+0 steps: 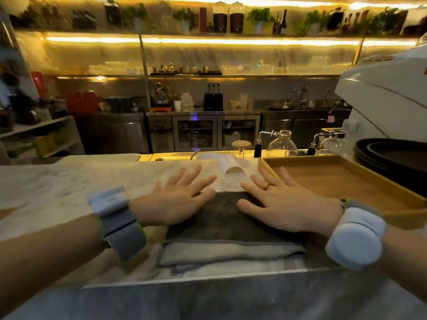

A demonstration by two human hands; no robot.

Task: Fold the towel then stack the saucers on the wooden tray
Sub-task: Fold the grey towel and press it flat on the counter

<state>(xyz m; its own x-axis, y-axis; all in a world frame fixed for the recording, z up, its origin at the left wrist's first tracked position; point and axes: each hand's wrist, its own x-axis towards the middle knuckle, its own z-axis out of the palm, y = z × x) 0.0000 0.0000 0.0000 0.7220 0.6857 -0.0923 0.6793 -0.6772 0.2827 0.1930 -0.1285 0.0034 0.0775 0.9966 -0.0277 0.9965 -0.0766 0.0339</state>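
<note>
Closest to the person, along the near edge of the marble counter (pixel 57 181), lies the grey towel (pixel 221 227). Its long axis runs left to right across the body, and a paler folded band of it sits nearest, with the darker part behind. It looks at least partly folded already, though how many layers there are I cannot tell.

On the far half of the towel rest both hands, palms down and fingers fanned wide, gripping nothing. The left hand (pixel 178 202) covers the left end and the right hand (pixel 284 209) the right end, so the cloth lies directly beneath them and stretches between them (this reads as smoothing or pressing it flat).

Just beside the right hand, to its right and a little farther off, sits the wooden tray (pixel 346 181), bare inside. The right hand is plainly the nearer one to it; the left would have to cross over the towel.

Beyond the tray, at the far right, stands a pile of dark round dishes (pixel 392 155), probably the saucers, though I can't be certain. They too lie on the right hand's side.
</note>
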